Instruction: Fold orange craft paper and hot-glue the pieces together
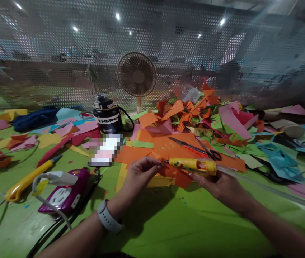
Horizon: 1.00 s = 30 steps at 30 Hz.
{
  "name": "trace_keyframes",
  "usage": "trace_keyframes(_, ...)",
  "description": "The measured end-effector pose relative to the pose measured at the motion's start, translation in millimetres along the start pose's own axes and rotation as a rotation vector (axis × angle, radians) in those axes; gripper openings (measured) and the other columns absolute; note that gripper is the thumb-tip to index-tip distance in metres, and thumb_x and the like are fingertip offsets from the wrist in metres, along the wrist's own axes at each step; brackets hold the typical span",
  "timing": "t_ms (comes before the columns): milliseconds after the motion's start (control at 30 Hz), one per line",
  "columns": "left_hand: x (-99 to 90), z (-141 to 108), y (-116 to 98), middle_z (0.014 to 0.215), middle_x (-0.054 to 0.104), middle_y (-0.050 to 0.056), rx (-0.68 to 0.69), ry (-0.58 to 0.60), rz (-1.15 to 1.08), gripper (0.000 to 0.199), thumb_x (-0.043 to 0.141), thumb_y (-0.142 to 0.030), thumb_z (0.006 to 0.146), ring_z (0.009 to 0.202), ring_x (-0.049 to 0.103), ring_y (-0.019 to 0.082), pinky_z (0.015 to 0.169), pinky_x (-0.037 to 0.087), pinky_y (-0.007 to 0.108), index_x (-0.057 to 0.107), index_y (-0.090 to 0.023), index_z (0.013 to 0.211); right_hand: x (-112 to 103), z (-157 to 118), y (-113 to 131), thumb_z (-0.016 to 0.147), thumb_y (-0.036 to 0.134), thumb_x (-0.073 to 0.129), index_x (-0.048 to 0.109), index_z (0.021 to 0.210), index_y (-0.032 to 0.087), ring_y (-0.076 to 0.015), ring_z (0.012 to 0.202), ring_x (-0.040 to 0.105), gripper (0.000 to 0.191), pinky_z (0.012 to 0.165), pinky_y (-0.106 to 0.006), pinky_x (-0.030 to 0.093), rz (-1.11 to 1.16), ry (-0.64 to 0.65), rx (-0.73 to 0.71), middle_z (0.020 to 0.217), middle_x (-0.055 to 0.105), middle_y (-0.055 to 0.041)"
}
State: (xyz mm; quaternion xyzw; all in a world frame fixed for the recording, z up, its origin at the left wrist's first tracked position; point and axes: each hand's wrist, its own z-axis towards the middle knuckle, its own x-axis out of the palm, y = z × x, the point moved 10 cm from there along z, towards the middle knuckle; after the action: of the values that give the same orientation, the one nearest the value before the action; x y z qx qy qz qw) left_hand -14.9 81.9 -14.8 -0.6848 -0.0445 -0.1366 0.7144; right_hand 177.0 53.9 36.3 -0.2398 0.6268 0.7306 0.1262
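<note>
My right hand [219, 186] is wrapped round a yellow hot glue gun [192, 165], its nozzle pointing left. Close to that nozzle, my left hand [144, 172], with a pale watch on the wrist, pinches with thumb and forefinger; what lies between the fingertips is too small to make out. A folded orange paper piece [183, 178] sits just below the glue gun. Beneath both hands are orange sheets [131, 154] and some yellow paper [121, 177]. Scissors [214, 154] and a dark pointed tool [184, 144] rest on the orange sheets behind the glue gun.
A purple power socket [66, 193] with a white plug and a second yellow glue gun [28, 181] lie at left on the green table [147, 229]. Behind stand a black bottle [106, 116] and a fan [137, 75]. Colored paper scraps [184, 111] pile up at the back right.
</note>
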Motion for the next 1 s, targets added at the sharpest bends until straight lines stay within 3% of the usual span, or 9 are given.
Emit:
trace_keyframes(400,-1.3,0.3,0.8,0.069,0.073,0.002,-0.004,-0.015,0.007,0.017,0.078,-0.028,0.068,0.067,0.068,0.016,0.073,0.055,0.031,0.067,-0.016,0.074,2.0,-1.4,4.2,0.080,0.040,0.063,0.064,0.100,0.023,-0.0236,0.081,0.072,0.027,0.068,-0.033,0.063,-0.014,0.018,-0.034,0.095,0.074,-0.0054)
trace_keyframes(1000,-1.0,-0.2,3.1,0.070,0.073,0.002,-0.028,-0.008,0.002,0.017,0.079,-0.027,0.068,0.067,0.068,0.015,0.071,0.054,0.029,0.067,-0.016,0.074,6.3,-0.7,-1.3,0.079,0.042,0.065,0.063,0.102,0.022,-0.0228,0.086,0.072,0.030,0.075,-0.034,0.062,0.085,0.035,-0.031,0.098,0.074,-0.0057)
